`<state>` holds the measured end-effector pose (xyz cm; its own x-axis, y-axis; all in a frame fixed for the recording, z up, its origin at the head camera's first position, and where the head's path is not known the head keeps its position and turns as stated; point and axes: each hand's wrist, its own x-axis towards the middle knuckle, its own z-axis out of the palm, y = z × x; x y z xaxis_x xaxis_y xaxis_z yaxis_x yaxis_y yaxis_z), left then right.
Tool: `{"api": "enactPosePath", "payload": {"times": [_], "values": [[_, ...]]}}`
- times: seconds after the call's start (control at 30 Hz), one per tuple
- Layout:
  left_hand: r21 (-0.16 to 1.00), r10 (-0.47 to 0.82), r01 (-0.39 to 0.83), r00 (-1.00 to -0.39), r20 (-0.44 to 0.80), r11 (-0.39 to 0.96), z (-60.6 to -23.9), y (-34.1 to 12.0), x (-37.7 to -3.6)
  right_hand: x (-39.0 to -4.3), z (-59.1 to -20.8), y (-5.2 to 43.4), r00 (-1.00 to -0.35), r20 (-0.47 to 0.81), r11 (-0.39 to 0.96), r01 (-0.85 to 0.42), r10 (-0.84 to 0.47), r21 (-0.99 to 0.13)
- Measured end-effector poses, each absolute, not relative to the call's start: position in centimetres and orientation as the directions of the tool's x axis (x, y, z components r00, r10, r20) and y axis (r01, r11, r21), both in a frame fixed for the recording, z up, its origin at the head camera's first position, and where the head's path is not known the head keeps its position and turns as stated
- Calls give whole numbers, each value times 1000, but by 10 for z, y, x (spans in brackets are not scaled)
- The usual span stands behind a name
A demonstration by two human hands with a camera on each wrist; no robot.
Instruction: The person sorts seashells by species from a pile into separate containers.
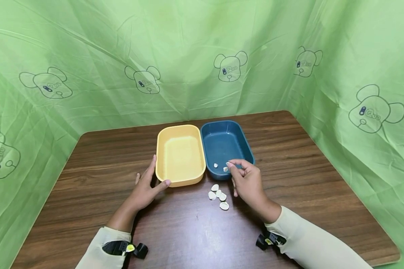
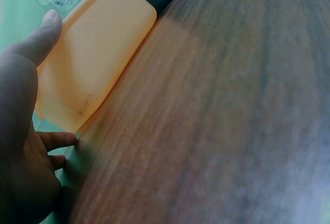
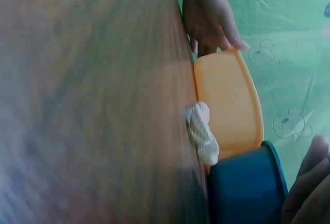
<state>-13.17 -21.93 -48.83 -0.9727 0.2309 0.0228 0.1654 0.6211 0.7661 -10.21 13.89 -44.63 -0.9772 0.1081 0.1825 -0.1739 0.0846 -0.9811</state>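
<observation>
A yellow tray and a blue tray stand side by side in the middle of the wooden table. My left hand braces the yellow tray's near left corner with straight fingers along its side and the thumb on its near wall. My right hand hovers over the blue tray's near rim with loosely curled fingers and nothing visibly pinched. Two small white pieces, like garlic cloves, lie in the blue tray under those fingertips. Several more white pieces lie on the table in front of the trays.
Green cloth with bear prints walls in the table at the back and both sides. Bare wood spreads around the trays. The table's near right corner is in view.
</observation>
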Motion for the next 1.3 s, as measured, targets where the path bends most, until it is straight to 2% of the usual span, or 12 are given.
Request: {"api": "enactPosePath", "payload": {"times": [0.47, 0.9, 1.3], "values": [[769, 229, 172, -973, 35, 616, -490, -221, -132, -109, -444, 146, -980, 143, 79, -133, 137, -988], [762, 232, 172, -972, 30, 625, -489, -220, -131, -105, -447, 146, -976, 169, 94, -157, 136, -983], [763, 238, 178, -971, 33, 622, -489, -220, -132, -91, -446, 137, -978, 207, 82, -204, 25, -976]]}}
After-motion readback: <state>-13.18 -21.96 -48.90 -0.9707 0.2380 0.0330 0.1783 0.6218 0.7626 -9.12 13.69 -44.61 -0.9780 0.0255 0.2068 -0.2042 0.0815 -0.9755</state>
